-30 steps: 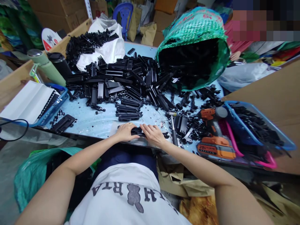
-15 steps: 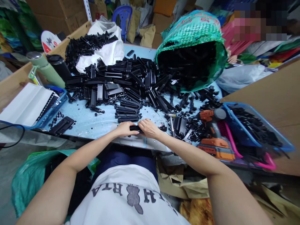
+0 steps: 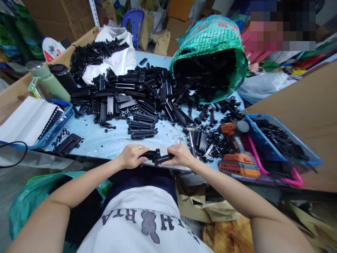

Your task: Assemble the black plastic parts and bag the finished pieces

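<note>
Near the front edge of the table, a long black plastic part (image 3: 157, 157) spans the space between my two hands, with a joint or step at its middle. My left hand (image 3: 133, 155) is closed around its left end, and my right hand (image 3: 180, 155) grips the right end. Whether it is one jointed piece or two pieces meeting, I cannot tell. Just beyond my hands lies a small stack of similar black parts (image 3: 142, 125). A hammer (image 3: 192, 140) rests to the right of my right hand.
Behind the stack spreads a heap of black parts (image 3: 131, 86). A green woven sack (image 3: 207, 38) lies open toward me. On the right are an orange cordless drill (image 3: 238, 163) and a blue bin (image 3: 316, 160). Bottles (image 3: 50, 79) and a blue basket (image 3: 67, 111) stand left. A person sits beyond the sack.
My hands have moved apart and slightly toward me. The black part now shows between them, bent or offset at the middle. The view has shifted a little.
</note>
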A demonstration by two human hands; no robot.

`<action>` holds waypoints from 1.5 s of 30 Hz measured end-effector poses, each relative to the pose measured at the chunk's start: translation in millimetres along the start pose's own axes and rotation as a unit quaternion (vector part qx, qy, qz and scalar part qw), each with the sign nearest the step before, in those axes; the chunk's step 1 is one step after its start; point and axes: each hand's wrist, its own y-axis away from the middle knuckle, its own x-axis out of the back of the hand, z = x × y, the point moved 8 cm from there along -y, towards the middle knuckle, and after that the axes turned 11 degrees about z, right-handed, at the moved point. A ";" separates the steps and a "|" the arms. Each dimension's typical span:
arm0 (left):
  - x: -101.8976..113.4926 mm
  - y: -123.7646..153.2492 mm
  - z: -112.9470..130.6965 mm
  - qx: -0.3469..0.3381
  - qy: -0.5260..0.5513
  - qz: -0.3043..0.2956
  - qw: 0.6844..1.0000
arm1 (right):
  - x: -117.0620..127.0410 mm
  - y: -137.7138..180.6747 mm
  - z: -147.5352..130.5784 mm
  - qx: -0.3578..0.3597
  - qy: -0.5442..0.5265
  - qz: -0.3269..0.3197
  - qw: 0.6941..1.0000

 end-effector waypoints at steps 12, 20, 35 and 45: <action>13.3 25.1 40.8 -0.137 -0.025 0.090 0.986 | 43.0 17.1 -62.5 0.180 -0.132 0.036 0.974; 44.8 35.9 115.5 -0.122 0.322 0.201 0.917 | 62.0 23.8 -122.0 0.197 -0.506 0.190 0.818; -44.6 3.5 -12.4 -0.107 -0.272 0.116 0.949 | -78.0 -81.7 97.6 -0.370 -0.302 0.252 0.842; -29.6 -15.1 -83.0 0.064 -0.333 0.010 0.941 | -128.6 -116.1 107.1 -0.433 -0.205 0.135 0.867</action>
